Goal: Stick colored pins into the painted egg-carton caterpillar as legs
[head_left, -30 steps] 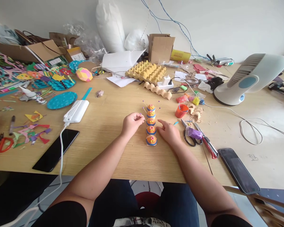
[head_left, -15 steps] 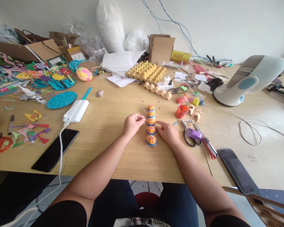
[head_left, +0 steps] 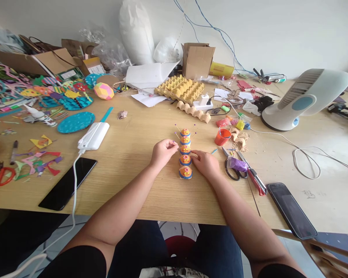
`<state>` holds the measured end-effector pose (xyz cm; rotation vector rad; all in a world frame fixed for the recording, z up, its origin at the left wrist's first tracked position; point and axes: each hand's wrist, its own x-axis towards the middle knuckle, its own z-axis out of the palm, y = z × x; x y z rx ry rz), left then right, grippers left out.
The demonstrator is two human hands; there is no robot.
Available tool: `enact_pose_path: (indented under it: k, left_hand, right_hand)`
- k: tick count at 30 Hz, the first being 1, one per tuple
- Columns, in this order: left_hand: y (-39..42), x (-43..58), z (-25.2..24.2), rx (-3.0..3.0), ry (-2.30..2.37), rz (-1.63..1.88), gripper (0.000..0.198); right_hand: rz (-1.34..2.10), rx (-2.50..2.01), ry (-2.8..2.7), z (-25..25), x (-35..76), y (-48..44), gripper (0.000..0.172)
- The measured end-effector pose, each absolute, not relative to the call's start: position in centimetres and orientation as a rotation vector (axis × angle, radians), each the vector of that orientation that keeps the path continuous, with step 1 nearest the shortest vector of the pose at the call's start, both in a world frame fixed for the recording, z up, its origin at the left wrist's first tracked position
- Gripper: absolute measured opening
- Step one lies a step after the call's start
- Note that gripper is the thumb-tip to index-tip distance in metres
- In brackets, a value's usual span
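Note:
A craft caterpillar made of several orange egg-carton cups with blue rims lies in a row on the wooden table, thin purple-tipped pins sticking from its far end. My left hand is pinched on a small purple-tipped pin at the left side of the middle cups. My right hand rests on the right side, fingertips touching a cup near the front end, fingers curled.
Scissors, a red utility knife, an orange cup and a phone lie to the right. A second phone, power bank and paper scraps lie left. Egg trays, boxes and a fan stand behind.
My right hand has slid left until its fingertips touch the caterpillar. My left hand has edged slightly closer to the cups with the pin.

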<state>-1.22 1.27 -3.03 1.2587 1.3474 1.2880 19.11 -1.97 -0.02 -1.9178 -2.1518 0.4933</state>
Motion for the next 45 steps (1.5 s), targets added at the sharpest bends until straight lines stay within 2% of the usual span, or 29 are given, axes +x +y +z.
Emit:
enact_pose_path:
  k: [38, 45]
  left_hand:
    - [1.4, -1.0, -3.4, 1.427, 1.393, 1.309, 0.013]
    - [0.9, -1.2, -2.3, 1.377, 1.412, 1.279, 0.022]
  right_hand:
    - [0.437, -1.936, -2.201, -0.2, 18.7, -2.2, 0.035]
    - [0.476, -1.887, -2.129, -0.2, 19.2, -2.1, 0.037]
